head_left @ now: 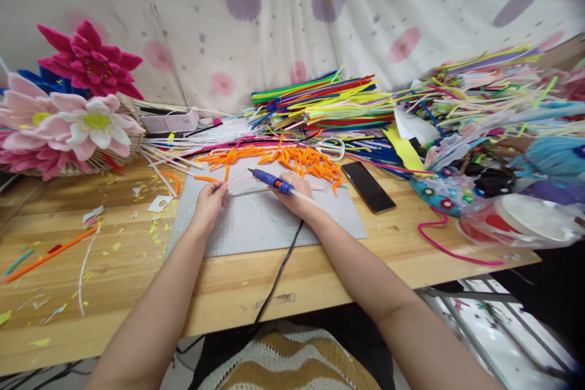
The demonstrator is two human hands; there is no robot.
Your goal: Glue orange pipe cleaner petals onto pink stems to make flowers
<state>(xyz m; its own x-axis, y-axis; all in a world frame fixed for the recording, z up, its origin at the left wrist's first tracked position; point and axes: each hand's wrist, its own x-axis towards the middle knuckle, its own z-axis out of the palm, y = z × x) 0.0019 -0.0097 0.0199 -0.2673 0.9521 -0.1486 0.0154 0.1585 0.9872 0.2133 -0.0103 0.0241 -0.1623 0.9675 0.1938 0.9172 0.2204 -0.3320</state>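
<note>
Noted far left of the left-hand grip: felt-like flowers (95, 66), bunched at the back, probably to spare the working surface. Nearer, on the wooden table (237, 292): a long orange strip (55, 253) and yellow scraps, apparently left where dropped.

Found at the left hand (211, 200): closed fingertips, seemingly pinching a slim orange stem (205, 178), with one end showing left of the fingers. Cannot tell exact contact, being hidden by the fingers. Probably held lightly at the tips to keep most of the stem exposed. Held low over the left part of the grey mat (260, 225), with wrist fairly straight and forearm slanting inward from lower left.

Located just beyond and between both grips: bent orange pieces (306, 161), likely gathered there for short reach from either hand.

Found at the right hand (295, 195): fingers wrapped around a blue glue gun (272, 181), closed firmly. Aimed leftward, nozzle toward the left fingertips, presumably for fine control; clear glue stick trailing from the rear, over the wrist. Forearm angled in from lower right, palm mostly turned down. Seen below that grip: a black cord (280, 274), running toward the table edge.

Noted right of the right grip: a dark phone (369, 187), flat beside the mat, probably set aside within reach.
</note>
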